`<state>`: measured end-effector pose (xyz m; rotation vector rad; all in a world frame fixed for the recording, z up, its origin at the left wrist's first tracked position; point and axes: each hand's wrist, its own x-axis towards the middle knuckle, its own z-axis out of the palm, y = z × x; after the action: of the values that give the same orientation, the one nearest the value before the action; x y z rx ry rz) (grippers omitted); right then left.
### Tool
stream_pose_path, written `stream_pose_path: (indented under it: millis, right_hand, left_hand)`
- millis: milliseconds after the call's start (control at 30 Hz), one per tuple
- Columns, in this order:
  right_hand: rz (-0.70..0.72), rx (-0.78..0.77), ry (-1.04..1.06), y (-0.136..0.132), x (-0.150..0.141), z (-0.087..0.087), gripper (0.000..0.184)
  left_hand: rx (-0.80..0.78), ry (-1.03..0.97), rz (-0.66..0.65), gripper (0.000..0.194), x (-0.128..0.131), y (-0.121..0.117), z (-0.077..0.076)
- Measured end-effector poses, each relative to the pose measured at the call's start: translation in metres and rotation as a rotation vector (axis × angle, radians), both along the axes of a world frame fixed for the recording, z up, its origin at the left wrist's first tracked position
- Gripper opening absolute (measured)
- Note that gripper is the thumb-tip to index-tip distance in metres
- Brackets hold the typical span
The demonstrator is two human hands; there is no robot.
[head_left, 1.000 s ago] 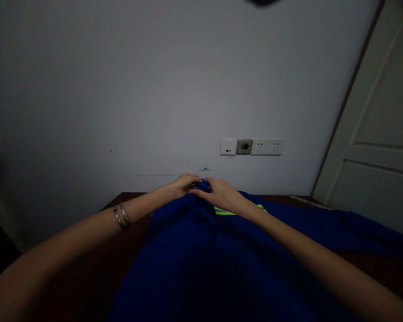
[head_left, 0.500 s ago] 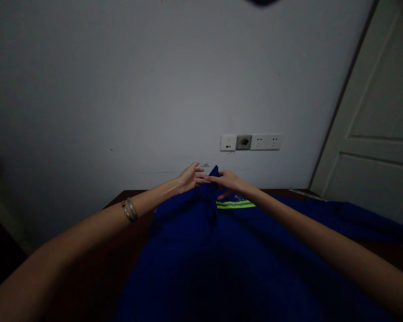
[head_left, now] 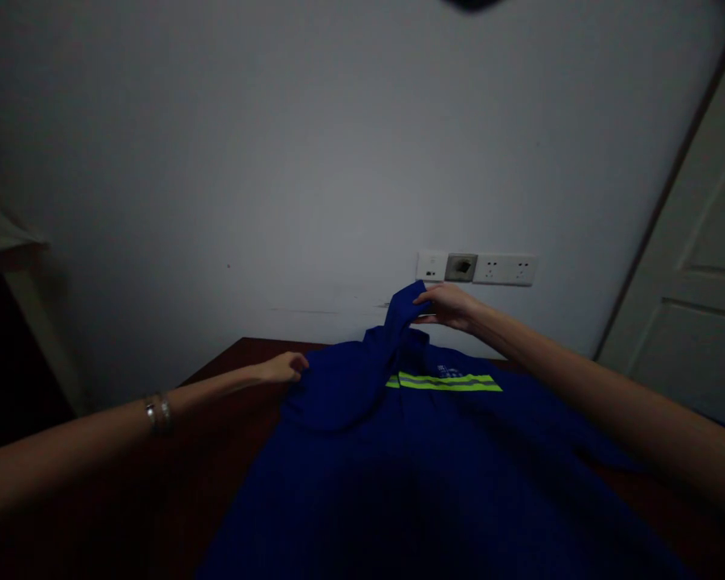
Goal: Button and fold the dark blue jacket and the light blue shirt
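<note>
A blue work jacket (head_left: 399, 451) with a yellow-green and grey reflective stripe (head_left: 450, 382) across its chest lies spread on a dark red-brown table. My right hand (head_left: 450, 304) pinches a narrow blue part, which looks like a sleeve, and holds it up above the collar area. That part runs down and curves left over the jacket's front. At the left edge of the jacket, my left hand (head_left: 285, 367) has its fingers curled against the folded cloth; the fingertips are partly hidden. Two bracelets circle my left wrist. The lower jacket is lost in shadow.
A pale wall (head_left: 314, 177) rises behind the table (head_left: 229, 387). On it, just behind my right hand, is a row of sockets (head_left: 504, 270). A panelled door (head_left: 694, 290) stands at the right, and a pale cloth (head_left: 0, 225) at the far left.
My hands have moved apart: the left went left and down to the jacket's edge, the right went up and right with the blue cloth. The sleeve part now arcs across the jacket.
</note>
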<state>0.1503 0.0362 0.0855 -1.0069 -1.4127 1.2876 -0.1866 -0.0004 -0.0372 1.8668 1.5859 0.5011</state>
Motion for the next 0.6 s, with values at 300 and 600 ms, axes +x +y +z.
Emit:
stream_pose_path:
  millis: [300,600]
  right_hand:
    - [0.05,0.058,0.128,0.046,-0.067,0.064,0.019]
    - [0.089,0.159,0.21,0.08,-0.143,0.116,0.016]
  left_hand:
    - [-0.047,0.107,0.121,0.046,-0.034,-0.046,-0.059]
    - [0.035,0.329,0.159,0.032,-0.038,-0.037,-0.077]
